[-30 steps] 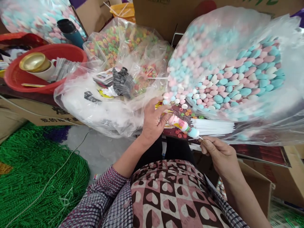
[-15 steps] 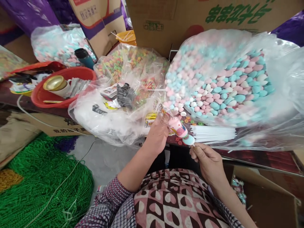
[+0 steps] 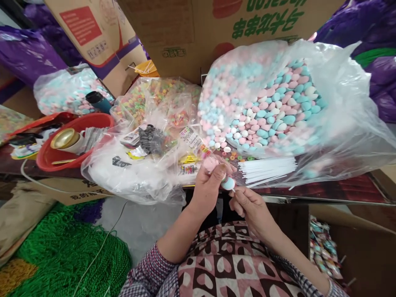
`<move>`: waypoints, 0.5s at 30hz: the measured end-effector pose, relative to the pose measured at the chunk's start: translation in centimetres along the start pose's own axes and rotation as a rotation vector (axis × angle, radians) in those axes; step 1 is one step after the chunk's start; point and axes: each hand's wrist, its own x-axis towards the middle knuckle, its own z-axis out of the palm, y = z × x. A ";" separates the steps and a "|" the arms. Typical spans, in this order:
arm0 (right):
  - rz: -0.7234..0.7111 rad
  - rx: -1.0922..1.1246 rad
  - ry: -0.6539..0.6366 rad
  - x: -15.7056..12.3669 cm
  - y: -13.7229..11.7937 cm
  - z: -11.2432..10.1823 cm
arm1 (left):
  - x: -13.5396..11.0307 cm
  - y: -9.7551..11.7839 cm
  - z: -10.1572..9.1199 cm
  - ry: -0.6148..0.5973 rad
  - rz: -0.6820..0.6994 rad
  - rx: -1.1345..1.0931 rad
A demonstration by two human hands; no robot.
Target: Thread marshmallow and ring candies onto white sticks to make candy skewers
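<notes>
A marshmallow skewer (image 3: 228, 184) in clear wrapping slants between my two hands, with a pink piece at the upper end and a blue one at the lower. My left hand (image 3: 204, 193) is closed around its middle, hiding part of it. At the lower end, the fingers of my right hand (image 3: 251, 203) pinch the white stick. Just beyond my hands lie a bundle of white sticks (image 3: 267, 170) and several small coloured rings (image 3: 240, 158). A large clear bag of pink, blue and white marshmallows (image 3: 266, 123) stands behind them.
To the left are a red basin (image 3: 46, 154) with a cup and lid, a dark bottle (image 3: 99, 101), and a bag of coloured rings (image 3: 161, 93). Cardboard boxes (image 3: 185, 29) rise behind. An open box (image 3: 355, 247) at lower right holds wrapped skewers (image 3: 326, 247); green netting (image 3: 93, 251) lies lower left.
My left hand has slid from the skewer's upper end down to its middle. My right hand keeps its pinch on the stick. The view has shifted a little to the right.
</notes>
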 end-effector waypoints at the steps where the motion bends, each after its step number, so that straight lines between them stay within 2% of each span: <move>1: 0.018 0.032 -0.028 0.0 0.1 0.2 | -0.3 0.0 0.0 -0.003 0.016 0.015; 5: 0.081 0.117 -0.126 0.3 0.3 0.9 | -1.0 0.2 -0.3 -0.040 0.074 0.108; 9: 0.091 0.165 -0.207 0.6 0.1 1.2 | -1.3 1.0 -1.0 -0.118 -0.007 0.147; 12: 0.081 0.176 -0.218 0.8 -0.1 1.1 | -1.1 2.3 -1.4 -0.171 -0.077 0.147; 15: 0.074 0.160 -0.198 0.9 0.0 0.9 | -0.4 3.5 -1.5 -0.166 -0.025 0.082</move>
